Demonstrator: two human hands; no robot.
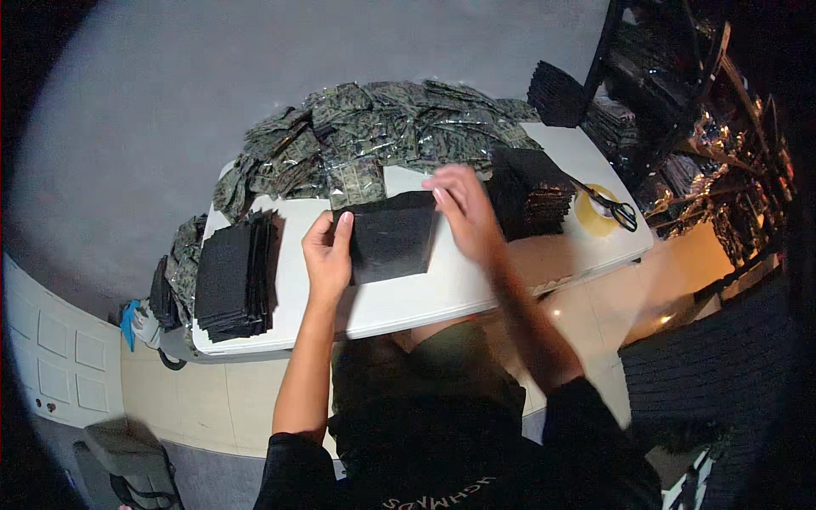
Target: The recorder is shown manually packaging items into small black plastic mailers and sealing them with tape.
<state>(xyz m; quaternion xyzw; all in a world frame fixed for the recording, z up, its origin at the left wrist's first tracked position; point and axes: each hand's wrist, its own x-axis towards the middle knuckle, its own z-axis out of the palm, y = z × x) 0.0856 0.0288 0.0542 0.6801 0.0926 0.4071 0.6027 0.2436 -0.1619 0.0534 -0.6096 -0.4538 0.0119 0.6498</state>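
Observation:
A flat black rectangular packet point(393, 242), with a slight sheen, is held up over the front of the white table. My left hand point(327, 255) is closed on its left edge, thumb on the near face. At the packet's upper right corner is my right hand point(463, 208), fingers bent and drawn together. Whatever lies between those fingertips is too small to make out. Just beyond the packet lies a clear-wrapped camouflage bundle point(355, 181), partly covered by the packet's top edge.
Camouflage packets in clear wrap point(399, 119) heap along the table's point(297, 246) far side. Black stacks stand left point(229, 285) and right point(531, 183). Black-handled scissors point(623, 214) rest by a yellowish tape roll point(595, 217). Loaded shelves point(646, 110) rise at right; a dark chair point(127, 459) is lower left.

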